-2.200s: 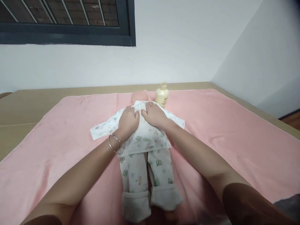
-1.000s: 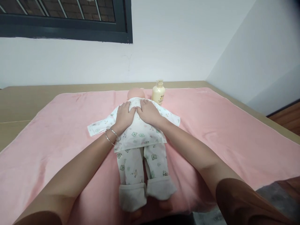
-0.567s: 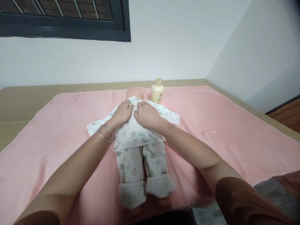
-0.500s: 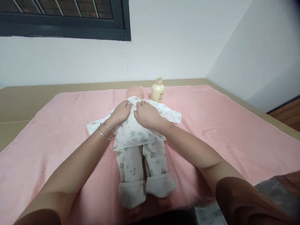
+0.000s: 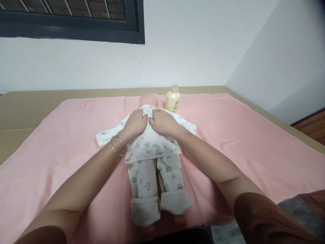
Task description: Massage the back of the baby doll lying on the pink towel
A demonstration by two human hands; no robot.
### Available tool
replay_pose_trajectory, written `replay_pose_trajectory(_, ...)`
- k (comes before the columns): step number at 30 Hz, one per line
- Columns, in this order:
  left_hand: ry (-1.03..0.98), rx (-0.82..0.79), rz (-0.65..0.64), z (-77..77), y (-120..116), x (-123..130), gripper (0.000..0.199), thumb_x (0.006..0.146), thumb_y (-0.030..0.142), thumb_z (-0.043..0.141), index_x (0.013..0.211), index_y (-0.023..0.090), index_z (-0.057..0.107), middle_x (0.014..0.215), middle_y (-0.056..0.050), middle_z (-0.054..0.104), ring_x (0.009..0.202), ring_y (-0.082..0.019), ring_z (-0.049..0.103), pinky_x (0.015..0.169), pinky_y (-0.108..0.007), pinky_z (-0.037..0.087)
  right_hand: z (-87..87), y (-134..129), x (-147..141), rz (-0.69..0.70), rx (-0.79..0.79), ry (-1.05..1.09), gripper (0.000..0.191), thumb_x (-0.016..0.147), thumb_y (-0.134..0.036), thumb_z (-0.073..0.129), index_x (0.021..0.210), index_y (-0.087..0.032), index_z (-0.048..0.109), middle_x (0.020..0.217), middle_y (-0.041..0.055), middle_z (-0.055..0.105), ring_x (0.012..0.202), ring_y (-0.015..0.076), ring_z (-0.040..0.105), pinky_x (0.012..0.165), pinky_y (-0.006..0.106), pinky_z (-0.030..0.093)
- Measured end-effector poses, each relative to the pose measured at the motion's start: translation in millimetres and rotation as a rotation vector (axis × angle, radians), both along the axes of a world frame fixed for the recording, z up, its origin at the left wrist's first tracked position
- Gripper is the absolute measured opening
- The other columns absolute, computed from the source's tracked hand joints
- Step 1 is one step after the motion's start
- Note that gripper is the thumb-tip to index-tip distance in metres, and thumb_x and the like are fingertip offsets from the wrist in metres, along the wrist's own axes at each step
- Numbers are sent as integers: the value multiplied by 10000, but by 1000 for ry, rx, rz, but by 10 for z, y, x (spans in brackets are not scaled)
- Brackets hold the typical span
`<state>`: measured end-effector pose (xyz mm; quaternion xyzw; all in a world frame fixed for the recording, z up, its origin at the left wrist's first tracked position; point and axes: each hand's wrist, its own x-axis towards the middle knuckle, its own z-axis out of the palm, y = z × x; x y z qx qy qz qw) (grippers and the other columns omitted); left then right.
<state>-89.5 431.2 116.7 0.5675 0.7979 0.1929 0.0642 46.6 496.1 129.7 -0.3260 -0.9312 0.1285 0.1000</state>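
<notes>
A baby doll (image 5: 148, 100) lies face down on a pink blanket, its bare head pointing away from me. It wears a white printed top (image 5: 152, 145) and matching printed trousers (image 5: 144, 179) with wide plain cuffs. Both sleeves are spread out to the sides. My left hand (image 5: 137, 121) lies flat on the upper left of the doll's back. On the upper right of the back rests my right hand (image 5: 164, 122), also flat. The thumbs are near each other along the middle, and neither hand grips anything. Two thin silver bangles (image 5: 118, 145) circle my left wrist.
A cream pump bottle (image 5: 172, 100) stands just right of the doll's head. The pink blanket (image 5: 241, 142) covers a tan bed surface (image 5: 20, 112) that meets a white wall (image 5: 190, 51). A dark-framed barred window (image 5: 76, 30) is at upper left.
My hands stay flat on the doll's upper back, with the left shifted slightly right and the thumbs drawn closer to the hands. The whole view has moved slightly.
</notes>
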Motion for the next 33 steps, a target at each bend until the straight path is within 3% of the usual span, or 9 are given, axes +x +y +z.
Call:
replay_pose_trajectory(4, 16, -12, -35, 13, -35, 44, 523, 979, 308, 305, 1347, 53, 574, 1449, -230, 559, 1379, -325, 518, 1201, -462, 399, -48, 209, -22, 20, -84, 76, 482, 1061, -331, 323, 1358, -33, 559, 1473, 231, 565, 1348, 298, 543, 1129, 398, 416)
replay_pose_trajectory(7, -76, 7, 6, 2, -1, -74, 512, 985, 365, 308, 1289, 93, 618, 1417, -193, 606, 1329, -308, 563, 1174, -448, 425, -49, 104, -31, -15, -15, 57, 507, 1073, -322, 307, 1384, 7, 537, 1480, 252, 552, 1380, 323, 517, 1158, 415, 388)
replay_pose_trajectory(11, -156, -4, 32, 7, 42, -182, 508, 998, 417, 272, 1099, 141, 686, 1290, -155, 693, 1173, -291, 645, 1071, -423, 495, 8, -162, -9, -9, 106, 11, 436, 1045, -262, 359, 1305, -6, 598, 1347, 253, 633, 1300, 338, 568, 1095, 410, 429)
replay_pose_trajectory(15, 13, -52, 27, 49, 5, -9, 474, 987, 321, 281, 1166, 85, 651, 1276, -214, 667, 1198, -326, 627, 1082, -453, 485, -3, -37, -11, -16, -5, 48, 410, 1039, -259, 338, 1273, -71, 617, 1305, 211, 664, 1208, 308, 623, 988, 388, 487)
replay_pose_trajectory(20, 35, -40, -48, 49, 9, 61, 485, 977, 256, 307, 1335, 68, 575, 1444, -207, 570, 1374, -307, 524, 1209, -442, 400, -100, 166, -81, -21, -16, 125, 472, 1059, -260, 306, 1372, -7, 554, 1478, 234, 559, 1360, 295, 530, 1153, 385, 390)
replay_pose_trajectory(26, -27, -63, 24, 17, 49, -64, 482, 1008, 310, 257, 1230, 77, 616, 1333, -210, 632, 1270, -317, 585, 1152, -453, 445, -113, -23, -102, -5, 68, 68, 551, 1066, -271, 328, 1495, 49, 459, 1560, 279, 463, 1490, 358, 405, 1240, 440, 300)
replay_pose_trajectory(30, 96, -78, -35, 87, -50, 78, 488, 1000, 263, 264, 1277, 29, 590, 1390, -259, 580, 1343, -350, 535, 1185, -484, 406, -155, 91, -110, -25, -4, 111, 556, 1066, -299, 343, 1501, 29, 454, 1601, 260, 420, 1523, 336, 368, 1258, 438, 290)
replay_pose_trajectory(33, 51, -82, -78, 121, -91, 95, 460, 992, 269, 305, 1257, 61, 618, 1374, -223, 605, 1315, -329, 562, 1168, -459, 424, -168, 140, -115, -48, -17, 121, 565, 1067, -313, 354, 1502, 36, 447, 1592, 276, 424, 1514, 335, 382, 1264, 457, 283)
